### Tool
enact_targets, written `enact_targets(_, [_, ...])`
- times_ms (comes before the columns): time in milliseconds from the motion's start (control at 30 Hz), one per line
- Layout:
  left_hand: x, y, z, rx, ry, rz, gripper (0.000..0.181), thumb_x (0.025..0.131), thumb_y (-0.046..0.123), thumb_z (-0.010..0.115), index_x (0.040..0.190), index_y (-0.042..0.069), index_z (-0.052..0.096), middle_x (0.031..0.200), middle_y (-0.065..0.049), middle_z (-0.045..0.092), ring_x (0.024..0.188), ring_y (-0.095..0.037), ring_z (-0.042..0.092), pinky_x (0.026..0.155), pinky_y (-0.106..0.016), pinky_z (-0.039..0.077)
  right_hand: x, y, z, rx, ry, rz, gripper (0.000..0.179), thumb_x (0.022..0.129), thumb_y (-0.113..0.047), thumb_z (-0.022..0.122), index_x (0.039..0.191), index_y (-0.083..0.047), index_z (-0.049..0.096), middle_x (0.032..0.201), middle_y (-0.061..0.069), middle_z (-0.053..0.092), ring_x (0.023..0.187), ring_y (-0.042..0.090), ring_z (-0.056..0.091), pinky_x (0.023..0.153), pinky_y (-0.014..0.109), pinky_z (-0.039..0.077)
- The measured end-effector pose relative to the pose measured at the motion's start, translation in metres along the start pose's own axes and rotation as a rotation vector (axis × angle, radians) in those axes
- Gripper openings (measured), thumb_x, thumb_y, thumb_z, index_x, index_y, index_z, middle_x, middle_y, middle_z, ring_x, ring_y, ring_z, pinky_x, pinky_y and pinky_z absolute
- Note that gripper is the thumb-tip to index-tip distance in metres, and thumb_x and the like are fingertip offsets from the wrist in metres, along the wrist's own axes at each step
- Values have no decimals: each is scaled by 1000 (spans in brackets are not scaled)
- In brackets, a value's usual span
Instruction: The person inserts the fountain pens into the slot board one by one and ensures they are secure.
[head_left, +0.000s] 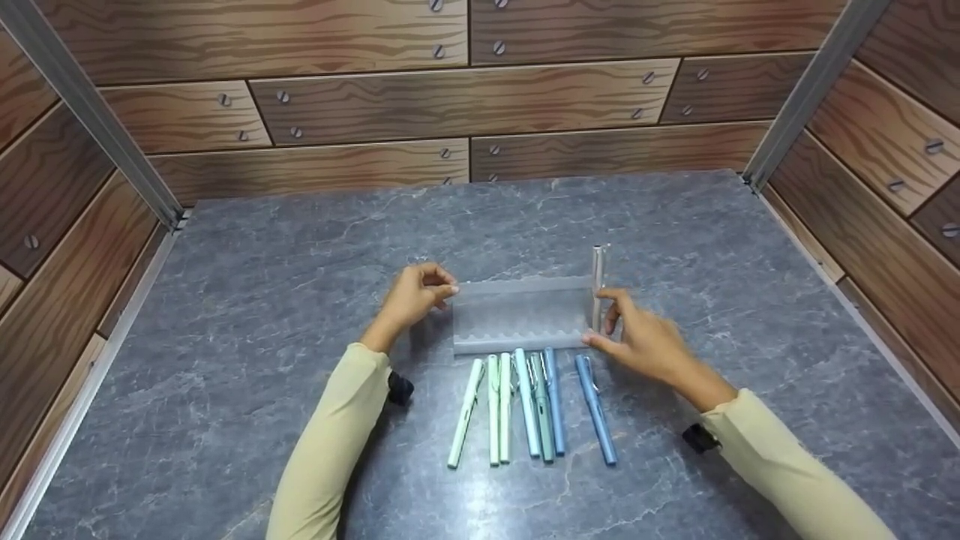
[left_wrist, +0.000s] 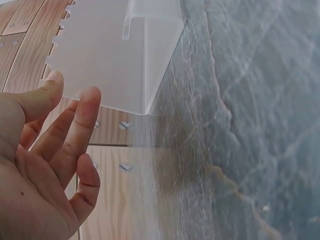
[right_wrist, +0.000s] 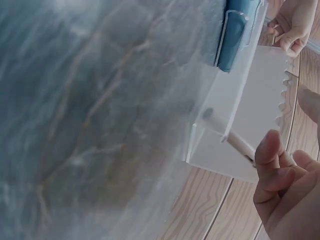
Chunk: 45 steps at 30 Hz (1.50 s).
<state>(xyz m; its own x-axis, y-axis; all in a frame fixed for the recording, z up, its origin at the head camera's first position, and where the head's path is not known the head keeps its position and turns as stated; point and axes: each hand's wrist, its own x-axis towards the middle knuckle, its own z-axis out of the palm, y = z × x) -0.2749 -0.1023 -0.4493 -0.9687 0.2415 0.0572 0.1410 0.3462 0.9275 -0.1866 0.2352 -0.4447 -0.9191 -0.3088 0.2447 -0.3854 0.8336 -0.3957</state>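
A frosted, translucent pen rack point(head_left: 525, 307) with scalloped edges stands mid-table. My left hand point(head_left: 414, 294) pinches its upper left corner; in the left wrist view the thumb point(left_wrist: 54, 80) lies at the notched edge. One silver pen point(head_left: 598, 262) stands in the rack's right end, its lower end showing in the right wrist view. My right hand point(head_left: 649, 337) is beside this pen, index finger touching its middle and thumb apart at the rack's front edge. Before the rack lie several pens: light green pens point(head_left: 493, 412), a pale blue pen point(head_left: 526, 405), a teal pen point(head_left: 544, 420) and blue pens point(head_left: 598, 412).
The grey marbled tabletop point(head_left: 300, 247) extends around the rack. Wood-patterned panels point(head_left: 360, 112) wall in the back and both sides, with metal posts point(head_left: 802, 90) at the corners. Black wrist straps point(head_left: 400, 388) show at both sleeves.
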Motion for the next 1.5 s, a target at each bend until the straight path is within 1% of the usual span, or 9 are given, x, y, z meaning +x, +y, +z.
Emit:
enact_targets(233, [0,1,-1,36,0,-3,7,87,7,69,90,1,66,92,-14,72,73,-32,68,70,-43,57,-5,-6,-9,9,-111,-43,64,82,-42,74,130,-10,45,83,-3,62,56,3,44,52,22,39])
enact_targets(467, [0,0,0,31,7,-4,8,87,5,69,91,-1,66,89,-15,72,71,-33,68,69,-44,57,-9,-7,-11,93,-325,7,67,83,-45,71,133,-12,44,85,-5,61,61,6,50,57,24,44])
enact_targets(700, [1,-2,0,26,7,0,9,86,5,69,91,-2,66,87,-13,72,62,-16,63,69,-44,57,-14,-5,-4,118,-437,-15,66,82,-43,73,133,-11,45,82,-6,59,59,5,47,54,23,41])
enact_targets(800, [1,-2,0,25,5,12,9,86,5,70,90,-2,67,85,-13,72,58,-12,60,67,-44,56,-14,-4,-2,117,-466,-30,66,82,-42,73,133,-10,45,79,-7,59,59,4,47,54,22,41])
enact_targets(833, [-2,2,-1,21,2,12,9,86,3,69,91,-4,66,86,-15,72,59,-17,61,68,-45,56,-14,-4,-1,116,-475,-33,66,82,-42,73,133,-10,44,79,-8,59,59,3,47,54,22,41])
enact_targets(1000, [-2,3,-1,19,1,13,9,86,3,69,91,-4,66,86,-15,72,61,-20,62,68,-45,56,-15,-5,0,84,-499,-32,66,82,-42,73,133,-11,44,78,-8,59,61,3,48,55,23,41])
enact_targets(1067, [1,-2,0,26,4,2,8,86,5,70,90,-1,67,87,-13,72,63,-18,63,69,-44,56,-15,-6,0,61,-501,-34,67,82,-43,73,134,-11,45,79,-8,59,62,3,48,56,23,41])
enact_targets(1233, [0,-2,1,34,4,-19,7,87,8,70,90,2,67,89,-12,72,69,-24,67,70,-43,57,-16,-5,0,24,-502,-42,67,83,-47,70,134,-9,47,80,-8,58,65,4,48,58,24,41])
enact_targets(1500, [0,-1,0,29,4,-14,7,87,8,69,90,2,67,88,-12,72,73,-30,67,71,-44,56,-15,-5,3,40,-524,-13,67,83,-47,70,135,-10,48,79,-7,55,65,7,47,58,25,40])
